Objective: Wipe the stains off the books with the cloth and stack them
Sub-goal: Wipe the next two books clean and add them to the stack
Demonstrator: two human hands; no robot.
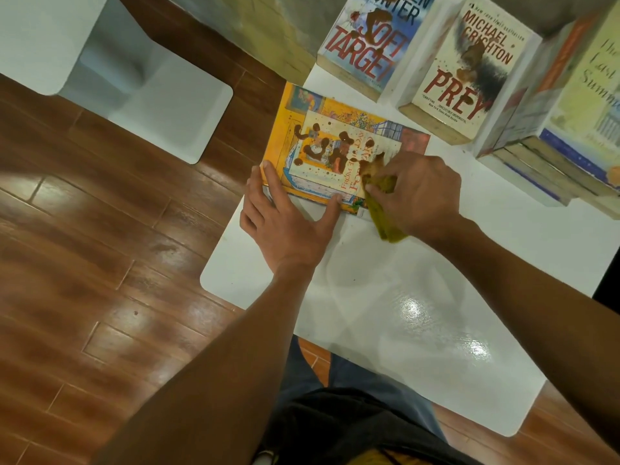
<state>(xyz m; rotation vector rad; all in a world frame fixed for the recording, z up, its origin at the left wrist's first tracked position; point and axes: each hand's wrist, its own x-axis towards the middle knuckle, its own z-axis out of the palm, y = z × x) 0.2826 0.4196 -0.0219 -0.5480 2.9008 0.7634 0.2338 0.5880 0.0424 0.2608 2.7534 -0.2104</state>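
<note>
A yellow picture-cover book [335, 142] with several brown stains lies flat on the white table [419, 313], at its left edge. My left hand [288, 216] presses on the book's near left corner with straight fingers. My right hand [416, 193] grips an olive-green cloth [385, 213] and holds it against the book's near right part. Farther back lie the stained books "Soft Target" [365, 45] and "Prey" [466, 68]. At the right stands a stack of books [563, 129].
The table's left edge runs just past the yellow book, with brown wooden floor [100, 263] below. A white seat [144, 95] stands to the far left. The near part of the table is glossy and bare.
</note>
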